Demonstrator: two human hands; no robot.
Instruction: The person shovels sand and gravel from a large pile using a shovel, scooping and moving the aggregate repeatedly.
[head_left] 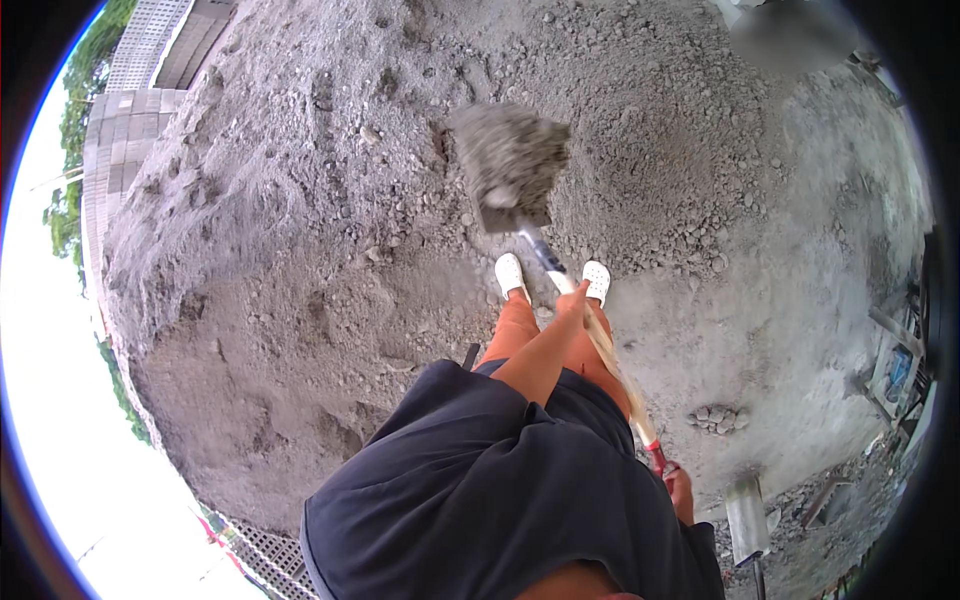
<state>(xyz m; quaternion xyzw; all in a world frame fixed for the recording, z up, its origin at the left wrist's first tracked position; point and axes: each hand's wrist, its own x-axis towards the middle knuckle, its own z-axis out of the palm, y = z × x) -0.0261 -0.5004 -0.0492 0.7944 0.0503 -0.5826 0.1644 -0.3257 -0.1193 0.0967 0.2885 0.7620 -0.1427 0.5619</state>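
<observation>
I hold a shovel (622, 375) with a pale wooden shaft and a red grip end. My left hand (572, 303) is closed round the shaft near the blade, in front of my legs. Low on the right, my right hand (679, 487) is wrapped round the red handle, partly hidden by my dark shirt. A heap of grey-brown soil (512, 155) covers the blade and is smeared by motion. The blade is raised just beyond my feet, beside a large mound of loose gravelly soil (290, 190).
My white clogs (510, 275) stand on the dirt. Right of me lie a small pile of stones (717, 418) and a metal shovel-like tool (747, 520). Stacked grey blocks (130, 130) stand far left. A blurred dark round shape (795, 38) is at upper right; debris (897, 375) lines the right edge.
</observation>
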